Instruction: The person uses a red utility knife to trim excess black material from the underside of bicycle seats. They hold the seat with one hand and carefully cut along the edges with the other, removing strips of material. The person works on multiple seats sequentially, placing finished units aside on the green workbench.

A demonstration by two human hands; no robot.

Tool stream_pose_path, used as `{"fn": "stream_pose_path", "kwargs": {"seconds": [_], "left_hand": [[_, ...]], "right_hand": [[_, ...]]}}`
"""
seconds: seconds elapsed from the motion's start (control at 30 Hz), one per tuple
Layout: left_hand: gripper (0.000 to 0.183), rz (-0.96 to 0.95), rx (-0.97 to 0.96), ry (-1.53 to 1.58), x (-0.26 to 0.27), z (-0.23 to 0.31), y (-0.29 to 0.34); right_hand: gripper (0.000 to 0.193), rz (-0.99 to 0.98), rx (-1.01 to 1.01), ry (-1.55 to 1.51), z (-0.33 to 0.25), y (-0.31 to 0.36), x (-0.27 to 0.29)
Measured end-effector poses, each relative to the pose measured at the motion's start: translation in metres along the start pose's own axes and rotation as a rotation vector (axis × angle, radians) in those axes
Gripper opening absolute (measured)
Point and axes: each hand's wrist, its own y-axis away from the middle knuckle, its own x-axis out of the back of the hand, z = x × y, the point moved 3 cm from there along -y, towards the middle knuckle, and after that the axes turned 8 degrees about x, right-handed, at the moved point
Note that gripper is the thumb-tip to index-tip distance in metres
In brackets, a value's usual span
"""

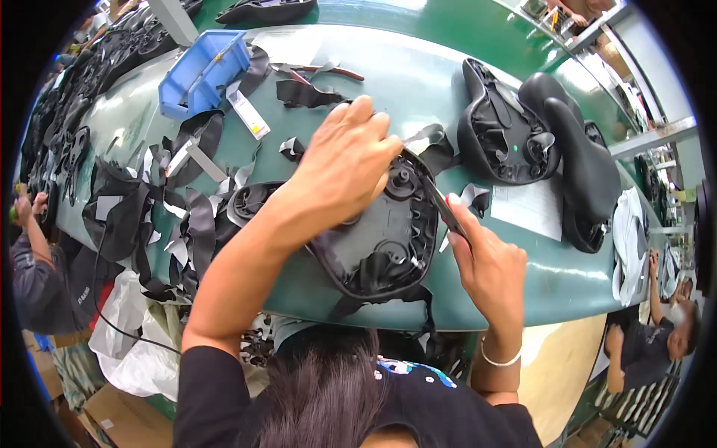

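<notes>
In the head view, the bench [560, 272] is quite crowded. On the left there is a heap of black and grey strip scraps [200, 224], and it takes much of the space beside the left forearm [250, 257]. Behind the heap stands one blue bin [179, 82], and near it lies one pair of pliers [340, 72] with reddish handles. I count three white bars [250, 118], one close to the bin and two among the scraps. On the right lies one black seat [508, 145] with its underside up, partly over a paper sheet [526, 209]; next to it are at least two more black seats [586, 160], overlapping. At the far right is a pale cloth pile [629, 246].

The seat in work [373, 228] lies underside up near the front edge, between the two hands; the left forearm covers a part of it. The left hand [347, 160] is clenched over its far rim, but what the fingers pinch I cannot tell. The right hand [489, 257] grasps a slim dark tool [441, 201] against the right rim
</notes>
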Motion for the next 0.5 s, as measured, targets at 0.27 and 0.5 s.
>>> {"fn": "stream_pose_path", "kwargs": {"seconds": [0.27, 0.5], "left_hand": [[0.039, 0.234, 0.835, 1.18, -0.016, -0.053, 0.007], [0.056, -0.059, 0.708, 1.275, 0.027, -0.004, 0.078]], "right_hand": [[0.047, -0.082, 0.021, 0.059, -0.027, 0.027, 0.007], [0.045, -0.218, 0.579, 0.106, 0.036, -0.061, 0.021]]}}
